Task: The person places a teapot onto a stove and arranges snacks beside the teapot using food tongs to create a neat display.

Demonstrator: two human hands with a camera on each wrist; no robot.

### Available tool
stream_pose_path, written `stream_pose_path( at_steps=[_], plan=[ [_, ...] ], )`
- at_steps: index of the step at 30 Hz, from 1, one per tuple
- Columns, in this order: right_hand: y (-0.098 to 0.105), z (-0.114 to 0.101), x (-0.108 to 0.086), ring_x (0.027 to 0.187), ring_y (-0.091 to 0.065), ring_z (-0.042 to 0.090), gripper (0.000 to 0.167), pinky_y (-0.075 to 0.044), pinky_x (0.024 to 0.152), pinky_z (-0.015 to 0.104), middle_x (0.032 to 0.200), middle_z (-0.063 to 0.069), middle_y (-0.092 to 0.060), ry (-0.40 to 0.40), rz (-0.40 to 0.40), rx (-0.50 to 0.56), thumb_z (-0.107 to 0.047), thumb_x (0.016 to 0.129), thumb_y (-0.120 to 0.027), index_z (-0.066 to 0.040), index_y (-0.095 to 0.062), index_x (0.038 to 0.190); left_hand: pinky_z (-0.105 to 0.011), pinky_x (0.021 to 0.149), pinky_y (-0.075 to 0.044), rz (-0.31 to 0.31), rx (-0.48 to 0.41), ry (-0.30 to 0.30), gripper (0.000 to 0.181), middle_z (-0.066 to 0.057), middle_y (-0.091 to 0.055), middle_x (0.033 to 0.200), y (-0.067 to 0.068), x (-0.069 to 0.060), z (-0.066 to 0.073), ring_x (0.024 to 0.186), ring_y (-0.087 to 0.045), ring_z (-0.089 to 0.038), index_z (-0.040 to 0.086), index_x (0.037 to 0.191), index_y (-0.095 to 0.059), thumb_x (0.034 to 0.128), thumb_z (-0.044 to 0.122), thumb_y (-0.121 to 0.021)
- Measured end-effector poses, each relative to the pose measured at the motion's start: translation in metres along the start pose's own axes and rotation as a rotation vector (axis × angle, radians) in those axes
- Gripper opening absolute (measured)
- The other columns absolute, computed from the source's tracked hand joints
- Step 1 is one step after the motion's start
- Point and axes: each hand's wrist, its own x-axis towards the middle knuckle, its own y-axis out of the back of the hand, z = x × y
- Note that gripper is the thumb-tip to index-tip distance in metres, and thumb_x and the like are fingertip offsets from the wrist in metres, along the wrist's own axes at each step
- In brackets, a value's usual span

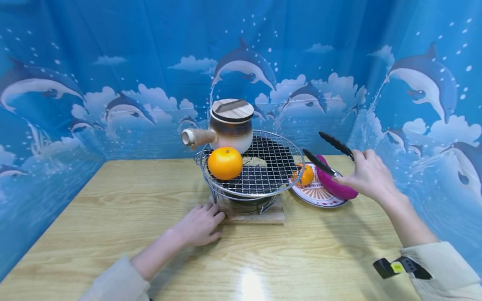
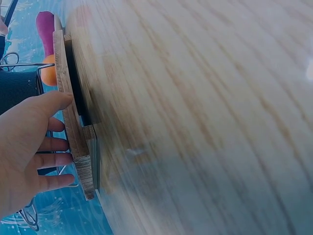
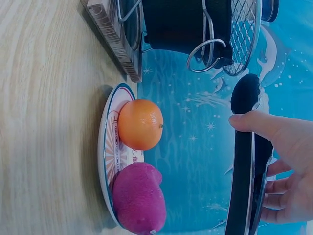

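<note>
In the head view my right hand (image 1: 367, 173) holds a pair of black-tipped tongs (image 1: 336, 144), their tips apart with nothing between them. Beneath the tongs, a patterned plate (image 1: 320, 201) bears an orange (image 1: 306, 174) and a purple sweet potato (image 1: 340, 190). My left hand (image 1: 201, 224) rests against the front left corner of the wooden base (image 1: 273, 217) under a round grill; in the left wrist view its thumb touches the board's edge. Another orange (image 1: 225, 163) sits on the wire mesh (image 1: 276, 150), in front of a lidded clay pot (image 1: 233, 136).
The pot's wrapped handle (image 1: 199, 137) sticks out leftward past the grill's rim. A dark stove body (image 3: 178, 24) stands under the mesh. Wood-grain table (image 1: 132, 200) surrounds the base, and a blue dolphin curtain (image 1: 158, 75) hangs behind and at both sides.
</note>
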Motion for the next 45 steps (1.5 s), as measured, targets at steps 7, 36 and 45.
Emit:
stream_pose_path(
  at_steps=[7,36,45],
  plan=[
    [-0.007,0.005,0.001,0.096,-0.038,0.049,0.098,-0.038,0.071,0.059,0.114,0.037,-0.034,-0.010,-0.022,-0.013,-0.046,0.068,-0.076,0.016,-0.033,0.131,-0.036,0.064,-0.046,-0.017,0.000,0.010,0.032,-0.006,-0.053,0.090,-0.001,0.000,-0.001,0.084,-0.054,-0.024,0.011,0.092,-0.055,0.0786,0.038,-0.066],
    [-0.035,0.016,0.000,0.087,-0.044,0.049,0.087,-0.041,0.062,0.055,0.098,0.033,-0.041,0.051,-0.036,-0.182,-0.048,0.061,-0.079,0.015,-0.045,0.110,-0.036,0.063,-0.047,-0.012,0.000,0.001,0.035,-0.007,-0.053,0.089,0.002,0.001,-0.001,0.083,-0.054,-0.024,0.010,0.092,-0.055,0.0778,0.039,-0.067],
    [-0.047,0.012,-0.004,0.082,-0.046,0.048,0.083,-0.041,0.061,0.055,0.093,0.030,-0.042,0.085,-0.008,-0.214,-0.044,0.058,-0.081,0.014,-0.046,0.106,-0.037,0.065,-0.047,-0.032,0.005,0.000,0.036,-0.006,-0.054,0.091,0.001,0.000,-0.001,0.085,-0.054,-0.024,0.011,0.094,-0.056,0.0781,0.041,-0.066]
  ],
)
